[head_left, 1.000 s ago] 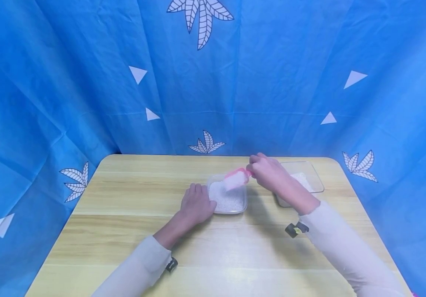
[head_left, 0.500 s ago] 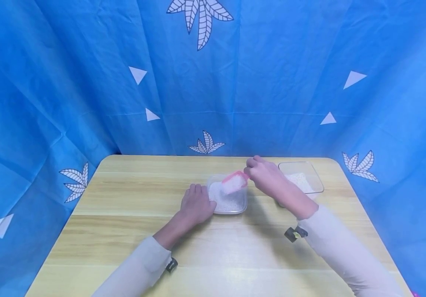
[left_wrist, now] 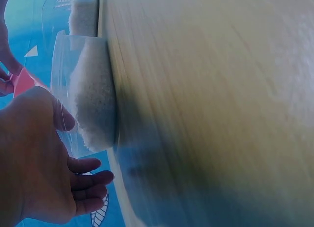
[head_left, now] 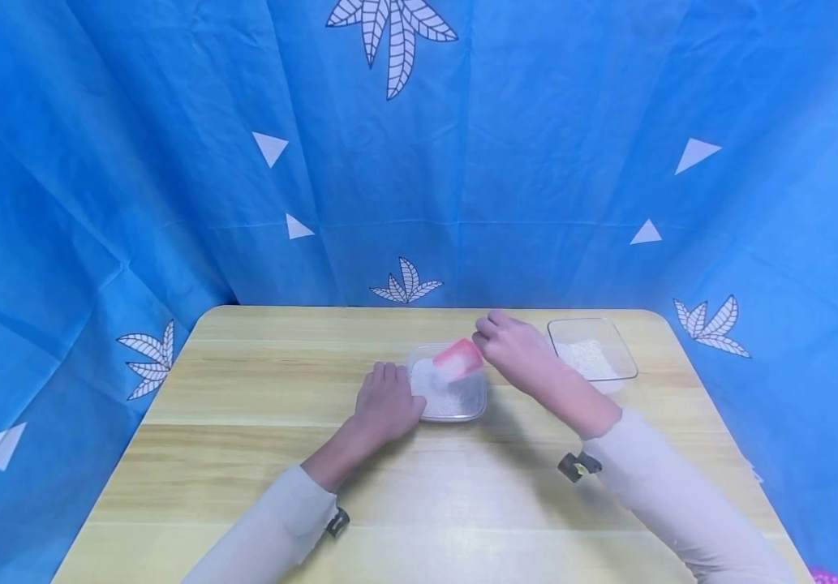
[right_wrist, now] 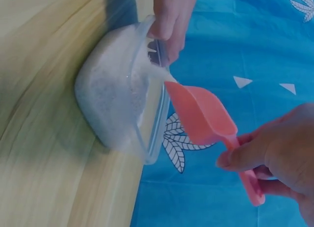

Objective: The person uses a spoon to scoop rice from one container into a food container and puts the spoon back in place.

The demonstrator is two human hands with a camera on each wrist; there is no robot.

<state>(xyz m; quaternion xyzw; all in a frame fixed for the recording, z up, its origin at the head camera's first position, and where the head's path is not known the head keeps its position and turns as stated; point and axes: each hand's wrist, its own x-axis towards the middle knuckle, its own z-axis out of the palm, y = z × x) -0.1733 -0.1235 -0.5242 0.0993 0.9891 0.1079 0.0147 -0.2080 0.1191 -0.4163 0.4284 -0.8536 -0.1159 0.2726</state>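
Observation:
In the head view, a clear plastic container of white grains stands at the middle of the table. My left hand rests against its left side, the thumb by the near corner; in the left wrist view its fingers extend loosely beside the wall. Over the container my right hand grips a pink scoop by its handle. The scoop is tipped mouth-down to the left, and white grains pour from its lip into the container, as the right wrist view shows.
A second clear container, also with white grains, stands at the back right, partly behind my right forearm. The wooden table ends at a blue patterned curtain. A pink item shows at the bottom right corner.
The right hand has moved slightly left and down, tilting the scoop further. The white heap in the scoop has shrunk as grains fall out. The left hand stays put.

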